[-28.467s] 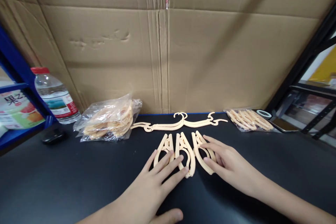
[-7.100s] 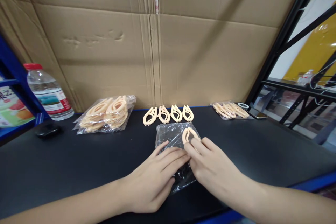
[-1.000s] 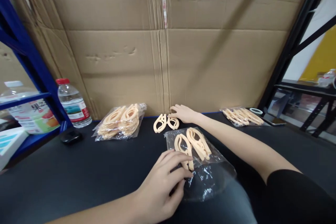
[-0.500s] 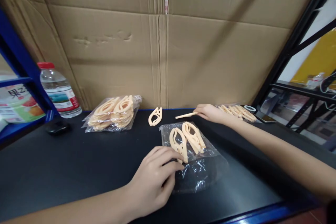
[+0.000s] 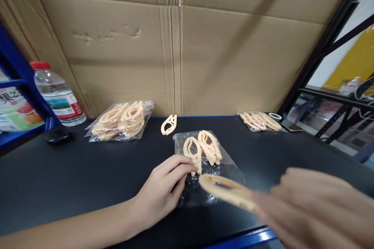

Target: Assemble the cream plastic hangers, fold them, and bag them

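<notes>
A clear plastic bag [image 5: 228, 165] lies on the black tabletop with beige folding hangers [image 5: 209, 148] in its far part. My left hand [image 5: 165, 186] rests at the bag's left side, fingertips closed on its film beside the lower end of one hanger; the exact grip is partly hidden. Close to the camera on the right, my right hand [image 5: 315, 206], blurred by motion, grips the end of a beige folding hanger [image 5: 226, 191]. That hanger's rounded end points left, above the near part of the bag. Another loose hanger [image 5: 168, 125] lies farther back.
A full bag of hangers [image 5: 119, 120] sits back left, near a water bottle [image 5: 58, 97] and a black mouse-like object [image 5: 58, 135]. Back right are another bagged bundle [image 5: 260, 120], a white ring [image 5: 275, 116] and a phone [image 5: 293, 127]. A cardboard wall [image 5: 233, 58] closes the rear.
My right hand has come from the back right toward the camera, carrying the hanger over the bag's near side. My left hand stays at the bag. The view has shifted slightly.
</notes>
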Available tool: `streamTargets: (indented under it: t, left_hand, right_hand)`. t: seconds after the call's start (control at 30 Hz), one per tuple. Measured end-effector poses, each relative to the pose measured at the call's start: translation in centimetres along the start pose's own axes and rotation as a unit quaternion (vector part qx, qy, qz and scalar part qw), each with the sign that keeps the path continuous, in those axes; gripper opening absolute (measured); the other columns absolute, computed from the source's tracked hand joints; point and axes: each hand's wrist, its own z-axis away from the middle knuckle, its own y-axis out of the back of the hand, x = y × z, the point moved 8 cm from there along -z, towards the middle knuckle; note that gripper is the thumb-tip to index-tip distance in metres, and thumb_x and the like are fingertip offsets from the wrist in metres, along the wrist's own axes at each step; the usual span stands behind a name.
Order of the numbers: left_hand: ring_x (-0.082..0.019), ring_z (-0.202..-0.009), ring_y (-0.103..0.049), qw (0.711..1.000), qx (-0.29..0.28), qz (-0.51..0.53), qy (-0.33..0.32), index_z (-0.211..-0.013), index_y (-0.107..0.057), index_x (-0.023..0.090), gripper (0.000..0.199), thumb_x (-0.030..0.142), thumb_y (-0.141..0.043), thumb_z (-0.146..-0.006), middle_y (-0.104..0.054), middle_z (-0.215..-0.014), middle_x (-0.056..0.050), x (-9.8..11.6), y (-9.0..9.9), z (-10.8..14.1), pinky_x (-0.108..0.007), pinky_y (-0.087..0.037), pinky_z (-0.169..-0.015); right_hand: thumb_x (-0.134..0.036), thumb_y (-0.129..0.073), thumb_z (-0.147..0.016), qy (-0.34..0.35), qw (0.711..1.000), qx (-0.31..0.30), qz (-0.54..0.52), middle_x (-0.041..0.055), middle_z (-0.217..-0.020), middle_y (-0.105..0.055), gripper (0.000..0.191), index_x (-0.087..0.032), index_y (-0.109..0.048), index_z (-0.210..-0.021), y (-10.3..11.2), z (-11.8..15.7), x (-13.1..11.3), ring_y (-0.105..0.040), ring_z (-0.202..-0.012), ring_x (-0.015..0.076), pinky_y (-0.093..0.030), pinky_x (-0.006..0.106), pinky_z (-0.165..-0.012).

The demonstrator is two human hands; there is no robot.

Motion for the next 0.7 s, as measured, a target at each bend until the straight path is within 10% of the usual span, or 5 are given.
streamTargets:
  t: [0.17, 0.5, 0.7]
  left_hand:
    - [-0.017, -0.101, -0.059, 1.0, 0.012, 0.003, -0.001, -0.112, -0.058, 0.02, 0.035, 0.001, -0.042, -0.087, -0.059, -0.109, -0.008, 0.1, 0.2, 0.0, -0.03, -0.052, -0.087]
    - [-0.017, -0.104, -0.058, 0.999, 0.034, 0.011, -0.003, -0.114, -0.057, 0.019, 0.037, 0.0, -0.044, -0.086, -0.058, -0.11, -0.008, 0.2, 0.7, -0.1, -0.03, -0.05, -0.09]
    - [-0.017, -0.101, -0.058, 0.999, 0.032, 0.032, 0.006, -0.113, -0.056, 0.019, 0.037, -0.001, -0.043, -0.085, -0.058, -0.108, -0.009, 0.2, 0.7, 0.0, -0.03, -0.051, -0.087]
  right_hand:
    - [-0.004, -0.042, -0.082, 0.182, 0.977, -0.053, 0.099, 0.0029, -0.06, -0.064, 0.03, -0.018, -0.068, -0.086, -3.9, -1.2, -4.7, -0.051, -0.045, 0.0149, -0.041, 0.031, -0.041]
    - [-0.009, -0.045, -0.084, 0.161, 0.965, -0.107, 0.176, 0.0133, -0.075, -0.065, 0.023, -0.004, -0.066, -0.094, -13.6, -2.2, -2.5, -0.058, -0.061, 0.0222, -0.047, 0.034, -0.05]
    - [-0.009, -0.047, -0.08, 0.154, 0.982, -0.063, 0.091, 0.008, -0.065, -0.062, 0.02, -0.01, -0.067, -0.077, -10.2, -3.1, -2.4, -0.053, -0.058, 0.0191, -0.041, 0.03, -0.046]
